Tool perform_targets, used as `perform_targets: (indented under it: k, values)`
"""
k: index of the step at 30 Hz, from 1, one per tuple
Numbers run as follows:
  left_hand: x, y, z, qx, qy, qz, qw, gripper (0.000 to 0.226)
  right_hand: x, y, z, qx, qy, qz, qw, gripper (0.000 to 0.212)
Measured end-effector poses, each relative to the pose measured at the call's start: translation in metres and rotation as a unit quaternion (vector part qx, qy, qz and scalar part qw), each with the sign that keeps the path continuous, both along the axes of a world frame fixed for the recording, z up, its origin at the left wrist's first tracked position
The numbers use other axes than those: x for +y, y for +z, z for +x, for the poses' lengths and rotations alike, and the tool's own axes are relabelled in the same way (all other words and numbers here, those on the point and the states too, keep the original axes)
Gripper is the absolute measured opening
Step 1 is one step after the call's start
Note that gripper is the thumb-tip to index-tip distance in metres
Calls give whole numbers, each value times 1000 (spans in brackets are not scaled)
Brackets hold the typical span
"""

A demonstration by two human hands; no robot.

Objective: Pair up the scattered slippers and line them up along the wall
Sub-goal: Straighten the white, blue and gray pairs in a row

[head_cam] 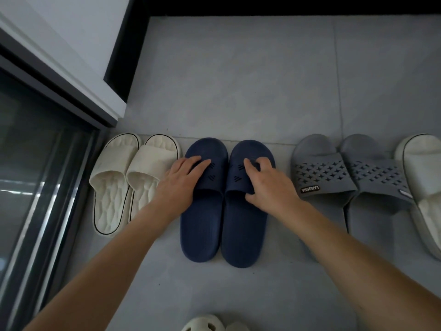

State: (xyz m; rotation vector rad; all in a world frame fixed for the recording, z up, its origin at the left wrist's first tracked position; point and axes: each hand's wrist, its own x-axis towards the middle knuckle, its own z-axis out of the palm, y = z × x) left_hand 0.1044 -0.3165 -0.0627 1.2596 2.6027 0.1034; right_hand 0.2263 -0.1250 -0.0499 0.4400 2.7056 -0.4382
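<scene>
Two navy blue slippers lie side by side on the grey tiled floor, toes pointing away from me. My left hand (182, 177) rests flat on the strap of the left navy slipper (201, 225). My right hand (269, 181) grips the strap of the right navy slipper (243, 232), thumb under its edge. A cream pair (124, 185) sits to the left, touching my left wrist side. A grey pair marked LANGSHA (346, 177) lies to the right.
A single white slipper (422, 177) is cut off at the right edge. A pale clog with holes (205, 324) shows at the bottom edge. A glass sliding door (35, 175) and white frame stand at the left; a dark baseboard (262, 5) runs along the top.
</scene>
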Motion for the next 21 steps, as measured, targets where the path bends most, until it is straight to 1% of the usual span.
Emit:
perform_targets:
  k: [5,8,10,11,12,14,16,17,18,19,21]
  values:
    - [6,6,7,0,2,-5,1000,75,0,2,3,7,-15,-31,999,84]
    - [20,13,28,4,-27,-11,1000,82,5,9,12,30,-30,-95,995,87]
    - [38,18,44,-28,-58,-27,998,90,12,17,25,48,-57,-144,987,86]
    - [49,21,51,-51,-76,-32,995,94,18,20,33,63,-67,-154,984,85]
    - [60,24,58,-70,-98,-36,992,97,26,22,43,77,-72,-152,983,83]
    - [83,35,66,-79,-154,-40,984,100,54,27,68,100,-76,-107,986,81]
    - [102,49,69,-61,-221,-47,972,96,96,31,99,107,-133,-43,984,85]
    - [110,55,69,-54,-250,-57,965,93,121,32,116,98,-183,-20,978,92]
    - [117,60,68,-52,-273,-75,958,92,143,32,131,76,-227,-2,971,100]
    - [126,63,66,-54,-289,-99,951,92,160,31,144,37,-247,14,968,106]
    - [153,64,67,-71,-282,-133,947,96,179,24,161,-43,-217,41,974,113]
